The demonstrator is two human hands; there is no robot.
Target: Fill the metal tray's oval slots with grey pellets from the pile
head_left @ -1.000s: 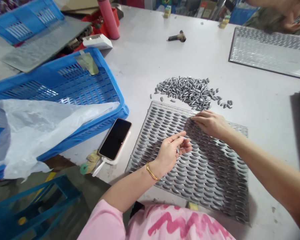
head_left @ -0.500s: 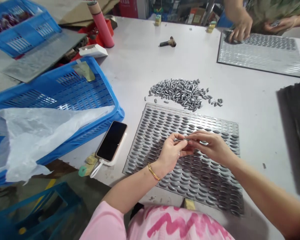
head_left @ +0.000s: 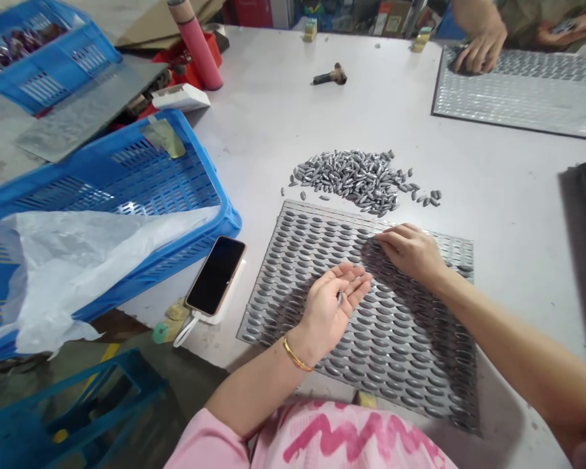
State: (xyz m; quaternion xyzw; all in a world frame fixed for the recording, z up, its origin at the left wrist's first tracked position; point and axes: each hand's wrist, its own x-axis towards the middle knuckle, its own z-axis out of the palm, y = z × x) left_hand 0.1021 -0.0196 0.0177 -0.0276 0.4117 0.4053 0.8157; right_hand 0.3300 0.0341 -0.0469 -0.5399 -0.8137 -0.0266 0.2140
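While the left hand (head_left: pixel 328 312) is held cupped, palm up, with a grey pellet (head_left: pixel 340 298) against its fingers, the right hand (head_left: pixel 410 253) is laid flat on a slotted metal tray (head_left: pixel 303 208), with a heap of pellets (head_left: pixel 346 182) seen just beyond it on the table (head_left: pixel 273 98).

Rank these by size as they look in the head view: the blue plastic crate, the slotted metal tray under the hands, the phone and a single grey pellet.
1–2. Blue plastic crate and slotted metal tray: they look alike, and nearness to the camera leaves them unsure.
3. Phone.
4. Grey pellet.
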